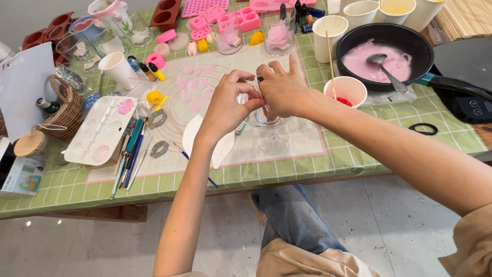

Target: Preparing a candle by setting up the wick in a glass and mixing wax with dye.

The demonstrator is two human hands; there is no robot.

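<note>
Both of my hands meet over a clear stemmed glass (271, 134) that stands on a translucent mat (302, 138) in the middle of the table. My left hand (229, 102) curls its fingers at the glass's rim. My right hand (281, 88) pinches something small and dark above the glass; I cannot tell what it is. The bowl of the glass is mostly hidden behind my hands. Pale pink petal shapes (192, 87) lie on the mat to the left of my hands.
A black pan (387, 54) of pink liquid with a spoon sits at the back right, a paper cup (346, 91) with red liquid before it. A white palette (100, 131), tools, metal cutters (158, 119), pink moulds (238, 20), cups and a wicker basket (64, 110) crowd the left and back.
</note>
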